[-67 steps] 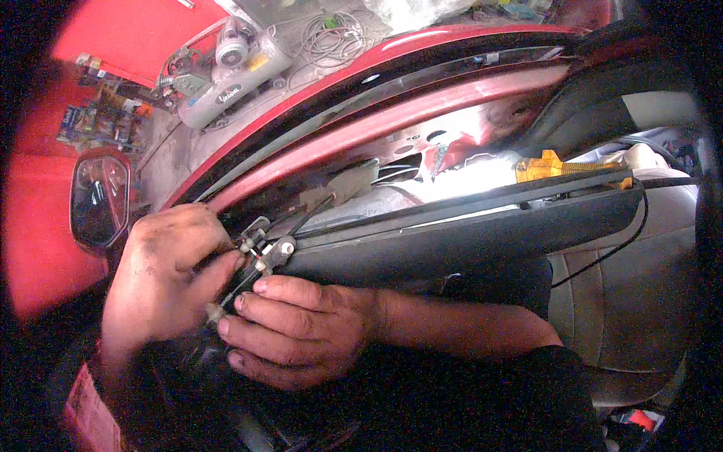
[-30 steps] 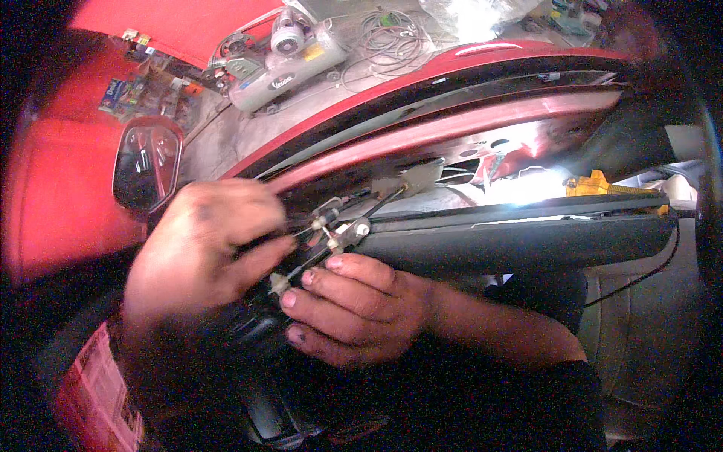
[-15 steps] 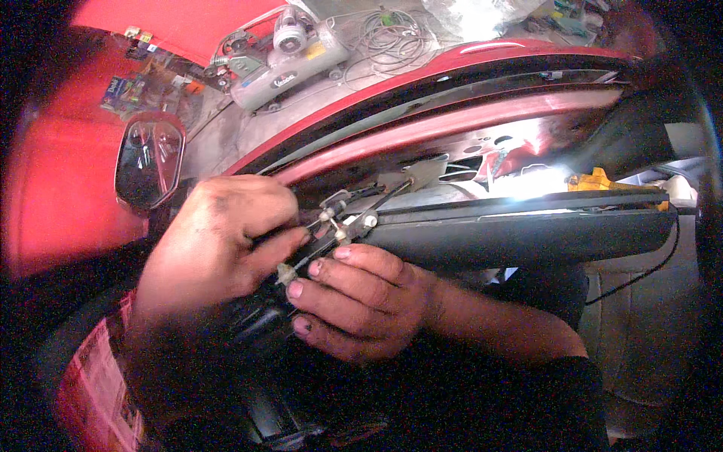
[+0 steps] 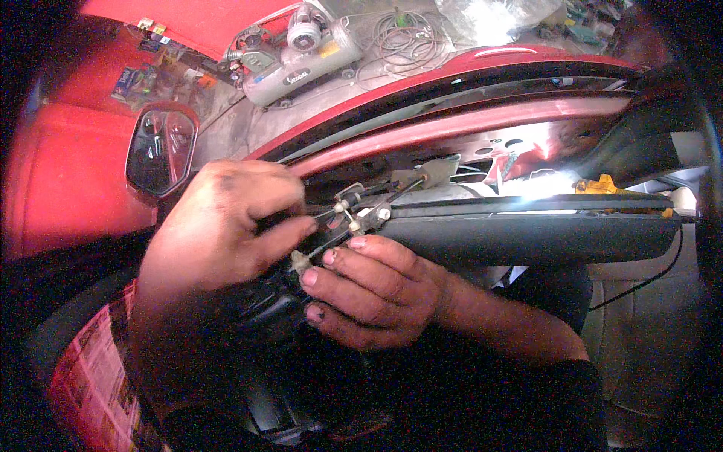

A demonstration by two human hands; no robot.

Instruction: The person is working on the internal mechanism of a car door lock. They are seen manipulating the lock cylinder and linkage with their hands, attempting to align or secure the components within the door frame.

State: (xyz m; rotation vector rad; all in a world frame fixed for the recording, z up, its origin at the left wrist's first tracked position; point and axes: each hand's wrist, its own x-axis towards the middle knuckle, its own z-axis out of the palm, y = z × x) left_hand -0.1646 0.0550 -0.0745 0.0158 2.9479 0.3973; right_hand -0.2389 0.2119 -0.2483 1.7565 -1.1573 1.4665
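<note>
In the middle is a small metal cable linkage (image 4: 370, 218) with white plastic ends, at the end of the black door trim panel (image 4: 520, 239). The fingers of my right hand (image 4: 376, 290) curl round its near side, beside a pale clip (image 4: 300, 261) on a thin cable. My left hand (image 4: 233, 218) is closed, thumb against bent forefinger, on a thin rod (image 4: 325, 214) that runs to the linkage. Its fingertips are partly hidden and slightly blurred. A sleeved cable (image 4: 410, 183) leads from the linkage towards the red car door (image 4: 339, 154).
A bright work light (image 4: 542, 184) shines between door and panel, beside a yellow tool-like object (image 4: 599, 185). A side mirror (image 4: 161, 149) stands out at the left. Beyond the door lie an air compressor (image 4: 301, 71) and a coiled hose (image 4: 407, 38). A black cord (image 4: 640, 282) hangs at the right.
The view has shifted slightly, so most things sit a little further right. Both hands keep their grip on the linkage and rod, with my left hand slightly turned.
</note>
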